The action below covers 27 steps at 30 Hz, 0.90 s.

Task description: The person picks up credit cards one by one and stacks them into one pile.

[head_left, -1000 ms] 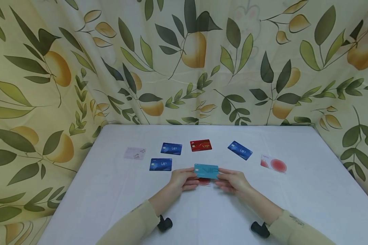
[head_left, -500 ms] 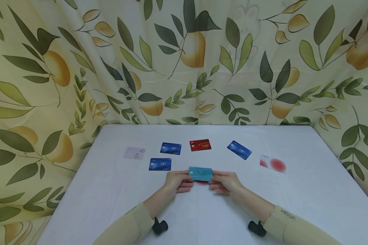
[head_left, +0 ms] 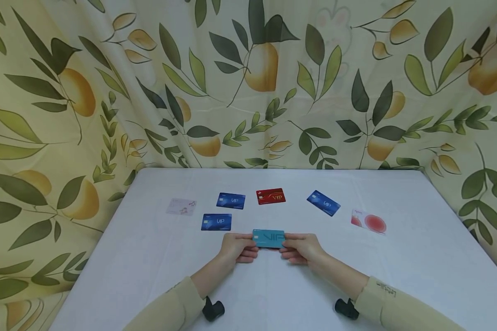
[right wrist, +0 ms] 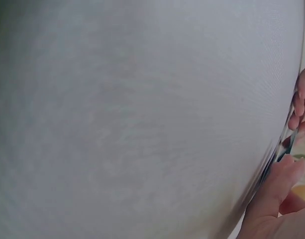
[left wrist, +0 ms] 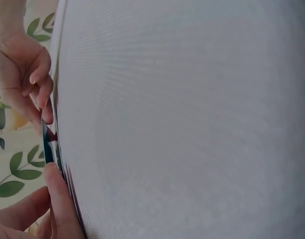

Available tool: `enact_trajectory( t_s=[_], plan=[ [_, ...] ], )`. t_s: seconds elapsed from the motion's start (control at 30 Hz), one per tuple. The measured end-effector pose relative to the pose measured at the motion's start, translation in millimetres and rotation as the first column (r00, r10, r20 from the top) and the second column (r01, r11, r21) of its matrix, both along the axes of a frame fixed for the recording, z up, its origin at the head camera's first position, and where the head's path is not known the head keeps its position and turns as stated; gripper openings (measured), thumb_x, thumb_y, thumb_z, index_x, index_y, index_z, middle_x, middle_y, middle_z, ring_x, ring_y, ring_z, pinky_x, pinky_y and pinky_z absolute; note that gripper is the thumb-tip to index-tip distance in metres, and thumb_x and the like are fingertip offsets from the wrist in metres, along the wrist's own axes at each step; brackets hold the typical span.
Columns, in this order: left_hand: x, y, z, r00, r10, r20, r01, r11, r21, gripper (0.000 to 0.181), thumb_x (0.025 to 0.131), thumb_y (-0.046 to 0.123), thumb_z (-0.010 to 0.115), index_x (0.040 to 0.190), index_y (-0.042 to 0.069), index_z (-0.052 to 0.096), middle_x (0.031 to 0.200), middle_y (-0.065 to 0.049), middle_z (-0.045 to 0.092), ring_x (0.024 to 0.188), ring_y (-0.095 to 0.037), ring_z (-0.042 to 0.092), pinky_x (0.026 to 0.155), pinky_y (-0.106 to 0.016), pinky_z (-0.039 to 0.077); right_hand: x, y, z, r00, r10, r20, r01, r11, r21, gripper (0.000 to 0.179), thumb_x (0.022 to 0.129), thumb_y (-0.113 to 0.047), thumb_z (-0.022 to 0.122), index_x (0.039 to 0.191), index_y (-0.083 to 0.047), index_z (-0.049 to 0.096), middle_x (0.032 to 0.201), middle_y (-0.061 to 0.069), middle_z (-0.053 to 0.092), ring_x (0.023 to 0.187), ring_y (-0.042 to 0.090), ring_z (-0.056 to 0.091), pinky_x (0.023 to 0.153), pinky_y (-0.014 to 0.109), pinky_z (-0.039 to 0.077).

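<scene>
A teal VIP card is pinched at its left end by my left hand and at its right end by my right hand. Just below its near edge shows a thin strip of another card, mostly hidden underneath. From the left wrist the teal card appears nearly edge-on, between the fingers of both hands. The right wrist view also catches the card edge-on at the far right, beside the right hand.
Beyond the hands lie a pale floral card, a blue VIP card, a second blue card, a red VIP card, a tilted blue card and a white card with a red circle. All rest on the white-covered table.
Both hands have brought the teal card nearer to me and a little to the left. It now covers more of the card below it. The other cards have stayed put.
</scene>
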<state>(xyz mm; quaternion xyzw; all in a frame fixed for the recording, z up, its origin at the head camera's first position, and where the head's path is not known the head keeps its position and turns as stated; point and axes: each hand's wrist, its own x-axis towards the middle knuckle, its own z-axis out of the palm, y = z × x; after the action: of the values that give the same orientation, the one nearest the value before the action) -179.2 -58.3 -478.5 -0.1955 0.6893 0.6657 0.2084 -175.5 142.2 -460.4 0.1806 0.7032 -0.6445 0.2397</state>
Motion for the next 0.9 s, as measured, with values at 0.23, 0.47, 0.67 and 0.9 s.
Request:
enact_trajectory(
  t_s=[0.23, 0.47, 0.67, 0.9],
  plan=[
    [1.5, -1.1, 1.4, 0.999, -0.034, -0.032, 0.033, 0.999, -0.032, 0.031, 0.084, 0.009, 0.064, 0.113, 0.001, 0.063, 0.069, -0.008, 0.068, 0.054, -0.014, 0.065, 0.051, -0.026, 0.055, -0.3, -2.1, -0.1, 0.999, 0.009, -0.042, -0.008, 0.999, 0.032, 0.04, 0.087, -0.01, 0.06, 0.124, 0.003, 0.052, 0.076, 0.012, 0.069, 0.055, 0.015, 0.065, 0.047, 0.018, 0.049],
    [1.9, -1.4, 1.3, 0.995, -0.049, -0.083, 0.046, 0.998, -0.042, 0.028, 0.083, 0.007, 0.064, 0.109, -0.001, 0.064, 0.066, -0.007, 0.067, 0.052, -0.013, 0.064, 0.049, -0.025, 0.054, 0.1, -3.5, 0.2, 0.999, 0.013, -0.049, -0.011, 0.999, 0.046, 0.043, 0.087, -0.008, 0.06, 0.128, 0.0, 0.05, 0.071, 0.011, 0.068, 0.049, 0.013, 0.062, 0.044, 0.017, 0.047],
    [2.5, -2.1, 0.6, 0.994, -0.053, -0.1, 0.046, 0.996, -0.075, 0.026, 0.084, 0.009, 0.064, 0.108, 0.0, 0.065, 0.066, -0.007, 0.067, 0.052, -0.014, 0.064, 0.049, -0.025, 0.054, 0.7, -3.6, -0.3, 0.999, 0.02, -0.046, -0.018, 0.998, 0.053, 0.046, 0.087, -0.009, 0.06, 0.13, -0.002, 0.048, 0.07, 0.011, 0.068, 0.048, 0.013, 0.061, 0.044, 0.016, 0.046],
    [1.6, -2.2, -0.7, 0.993, -0.057, -0.1, 0.05, 0.996, -0.072, 0.032, 0.084, 0.007, 0.063, 0.115, 0.002, 0.062, 0.065, -0.007, 0.066, 0.05, -0.012, 0.063, 0.047, -0.023, 0.053, 0.4, -4.1, 0.1, 0.999, 0.025, -0.04, -0.023, 0.998, 0.062, 0.046, 0.087, -0.009, 0.06, 0.131, -0.003, 0.048, 0.068, 0.01, 0.067, 0.047, 0.012, 0.06, 0.044, 0.016, 0.046]
  ],
)
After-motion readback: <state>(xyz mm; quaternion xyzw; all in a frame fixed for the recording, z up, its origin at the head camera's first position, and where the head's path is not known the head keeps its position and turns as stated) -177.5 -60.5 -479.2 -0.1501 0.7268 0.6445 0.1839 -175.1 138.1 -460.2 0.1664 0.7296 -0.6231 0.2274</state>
